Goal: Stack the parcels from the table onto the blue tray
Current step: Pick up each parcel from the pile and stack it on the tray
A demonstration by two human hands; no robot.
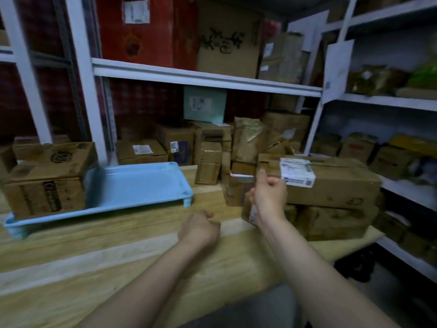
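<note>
Reaching for the right-hand pile, the right hand point(269, 194) sits at the near-left end of the long box point(328, 181), thumb up against the end face, fingers curled in. Contact likely, but whether it actually grips the box cannot be told; blur hides the fingertips. Left hand point(201, 227) hovers low over the bench point(118, 256), loosely closed, holding nothing.

Tray point(142, 185): pale blue, on the left of the bench, short feet at the corners. Two brown boxes stacked at its left end point(47, 181); right part bare.

Long box: on top of a lower box point(338, 221) at the right edge of the bench, white label point(296, 171) on its near-left top corner, tape along the top seam. More parcels crowd behind, between pile and tray, some wrapped in glossy tape.

Handling, as judged: stiff corrugated card, will not sag if held at both ends. Weight unknown; its length suggests a two-hand lift, one hand on each short end or under the long bottom edges. Taped faces look slick, so palms should press on bare card, not on tape or label. A one-ended pull risks dragging the lower box or tipping the long box off the bench edge.

Step in hand, as judged: taking the long box, destined for the bare part of the tray.
</note>
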